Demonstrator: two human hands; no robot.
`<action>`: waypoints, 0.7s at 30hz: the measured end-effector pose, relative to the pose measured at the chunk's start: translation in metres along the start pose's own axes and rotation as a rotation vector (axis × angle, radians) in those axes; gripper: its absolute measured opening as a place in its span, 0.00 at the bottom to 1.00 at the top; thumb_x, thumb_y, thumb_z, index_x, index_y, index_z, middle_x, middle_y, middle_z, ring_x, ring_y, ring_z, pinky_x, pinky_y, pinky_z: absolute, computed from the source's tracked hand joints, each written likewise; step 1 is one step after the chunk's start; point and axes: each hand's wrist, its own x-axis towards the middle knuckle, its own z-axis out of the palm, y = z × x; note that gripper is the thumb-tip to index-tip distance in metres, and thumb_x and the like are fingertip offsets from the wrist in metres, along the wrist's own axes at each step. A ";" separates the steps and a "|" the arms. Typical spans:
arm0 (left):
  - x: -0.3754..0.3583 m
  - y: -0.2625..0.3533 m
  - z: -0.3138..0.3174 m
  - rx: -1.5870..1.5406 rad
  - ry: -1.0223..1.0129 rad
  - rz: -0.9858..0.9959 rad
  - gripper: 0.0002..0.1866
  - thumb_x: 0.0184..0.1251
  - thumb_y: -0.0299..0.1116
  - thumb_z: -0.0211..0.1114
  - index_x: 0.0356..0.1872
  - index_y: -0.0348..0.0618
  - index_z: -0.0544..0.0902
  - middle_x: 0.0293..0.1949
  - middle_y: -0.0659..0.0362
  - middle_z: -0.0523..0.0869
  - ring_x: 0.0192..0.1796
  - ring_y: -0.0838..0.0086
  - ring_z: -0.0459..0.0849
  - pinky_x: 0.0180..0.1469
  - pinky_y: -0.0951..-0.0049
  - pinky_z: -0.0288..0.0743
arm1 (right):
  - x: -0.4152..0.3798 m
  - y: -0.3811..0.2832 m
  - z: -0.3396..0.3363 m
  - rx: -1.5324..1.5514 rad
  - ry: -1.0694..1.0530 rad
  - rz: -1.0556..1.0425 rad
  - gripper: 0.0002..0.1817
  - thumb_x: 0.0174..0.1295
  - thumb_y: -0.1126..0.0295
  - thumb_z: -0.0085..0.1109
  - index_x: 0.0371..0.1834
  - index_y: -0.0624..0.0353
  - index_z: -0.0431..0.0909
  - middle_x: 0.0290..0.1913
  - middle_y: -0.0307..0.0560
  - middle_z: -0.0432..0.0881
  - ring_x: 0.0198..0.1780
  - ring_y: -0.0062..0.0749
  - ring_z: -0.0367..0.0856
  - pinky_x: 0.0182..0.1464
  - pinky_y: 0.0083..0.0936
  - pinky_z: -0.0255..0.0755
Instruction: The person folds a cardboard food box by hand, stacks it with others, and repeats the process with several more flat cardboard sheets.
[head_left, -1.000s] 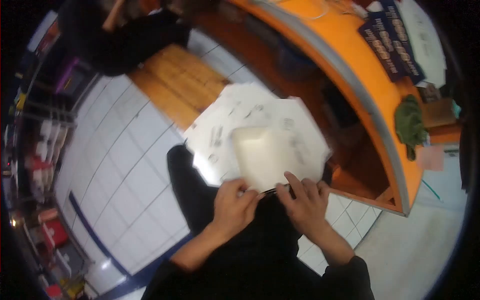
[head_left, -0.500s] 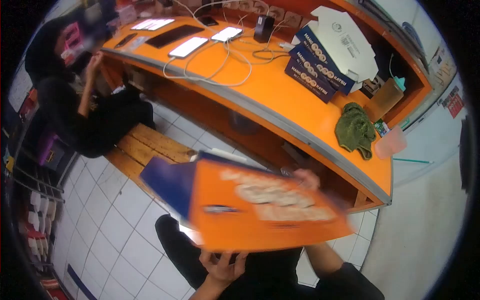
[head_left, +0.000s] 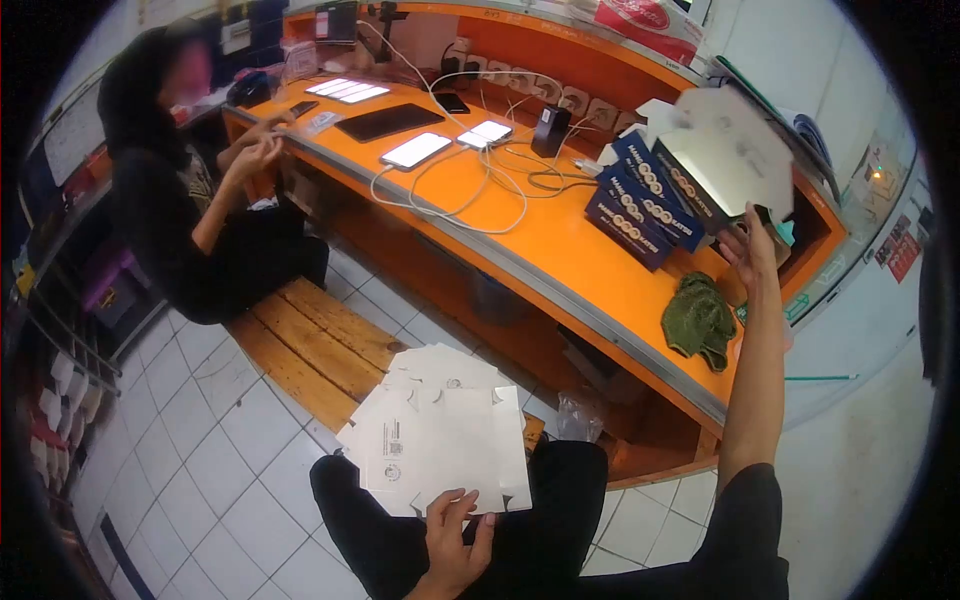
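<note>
My right hand point(head_left: 752, 248) stretches out to the counter and grips the near corner of a folded cardboard box point(head_left: 735, 150). This box has a pale inside and a dark printed side, and it overlaps the top of a stack of dark blue printed boxes point(head_left: 635, 230). On my lap lie several flat white cardboard box blanks point(head_left: 455, 440) with cut slots and small print. The fingers of my left hand point(head_left: 458, 540) rest on their lower edge, thumb apart. A green cloth point(head_left: 698, 320) lies on the counter below my right forearm's reach.
The orange counter point(head_left: 560, 260) holds lit phones point(head_left: 415, 150), a dark tablet point(head_left: 390, 122), white cables and a black power brick point(head_left: 549, 130). Another person point(head_left: 170, 200) sits at the left. A wooden bench point(head_left: 320, 340) stands between us, and a plastic bag point(head_left: 580, 415) hangs under the counter.
My right hand has moved from over my lap up to the boxes on the counter. The orange printed cardboard has left my lap, showing white blanks there. The view has shifted.
</note>
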 end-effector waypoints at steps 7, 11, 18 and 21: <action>-0.006 -0.019 -0.017 -0.018 -0.002 -0.194 0.20 0.65 0.25 0.73 0.58 0.35 0.82 0.55 0.46 0.78 0.43 0.65 0.85 0.43 0.71 0.83 | 0.029 0.029 -0.021 -0.164 0.078 -0.041 0.40 0.66 0.34 0.61 0.66 0.58 0.73 0.57 0.50 0.83 0.50 0.34 0.83 0.47 0.25 0.76; 0.000 -0.037 -0.027 0.050 0.078 -0.318 0.14 0.69 0.25 0.69 0.53 0.33 0.83 0.45 0.51 0.82 0.35 0.73 0.83 0.38 0.75 0.78 | -0.090 0.026 0.034 -0.261 0.219 -0.569 0.24 0.74 0.49 0.61 0.53 0.62 0.80 0.42 0.43 0.85 0.38 0.23 0.81 0.35 0.20 0.74; -0.005 -0.069 -0.038 -0.152 0.093 -0.712 0.11 0.73 0.31 0.68 0.50 0.36 0.87 0.34 0.58 0.86 0.33 0.81 0.80 0.37 0.78 0.75 | -0.406 0.244 0.109 -1.102 -1.249 -0.660 0.42 0.59 0.43 0.70 0.71 0.58 0.73 0.67 0.54 0.80 0.71 0.50 0.76 0.74 0.53 0.63; -0.003 -0.066 -0.049 -0.032 -0.083 -0.696 0.12 0.73 0.34 0.68 0.49 0.37 0.87 0.32 0.56 0.87 0.32 0.77 0.82 0.37 0.75 0.76 | -0.432 0.314 0.092 -1.184 -1.313 -0.586 0.37 0.62 0.47 0.68 0.69 0.58 0.74 0.69 0.52 0.79 0.72 0.43 0.75 0.73 0.54 0.63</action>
